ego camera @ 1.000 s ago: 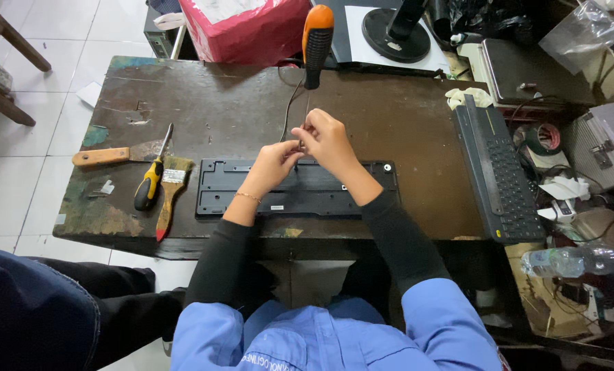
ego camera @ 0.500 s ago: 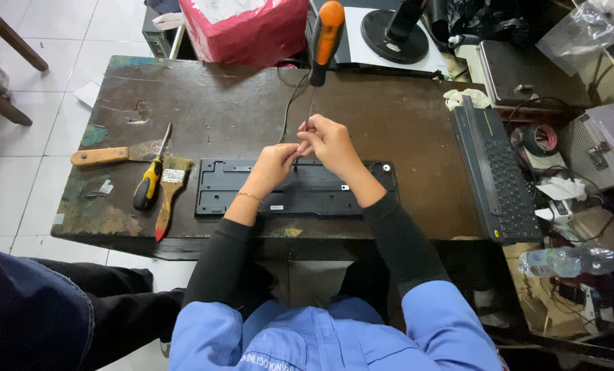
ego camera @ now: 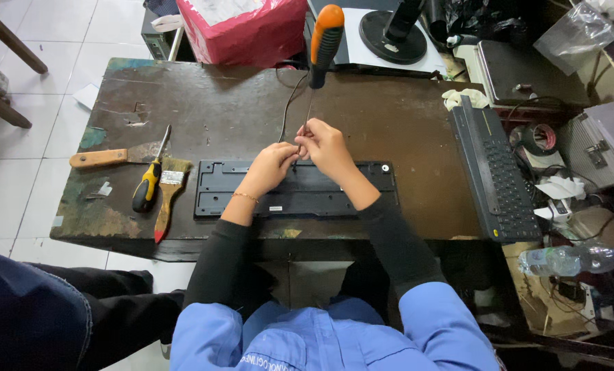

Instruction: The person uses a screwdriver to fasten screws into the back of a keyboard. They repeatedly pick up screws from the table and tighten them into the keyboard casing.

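Orange-handled screwdriver (ego camera: 322, 42) swung from leaning slightly left to leaning right, handle now further right and higher in view, shaft (ego camera: 307, 113) steeper above the black keyboard shell (ego camera: 295, 189). Hands — left (ego camera: 271, 167), right (ego camera: 327, 146) — drawn marginally closer together around its tip.

Both forearms extended forward; left hand (ego camera: 271, 167) and right hand (ego camera: 325, 145) meet, fingers curled, seemingly pinching.

Bare tabletop (ego camera: 224, 103) lay open beyond the black keyboard shell (ego camera: 300, 189), while a paintbrush (ego camera: 168, 196) and yellow-handled screwdriver (ego camera: 149, 182) crowded its left end and an upright orange-handled screwdriver (ego camera: 322, 45) rose behind it.
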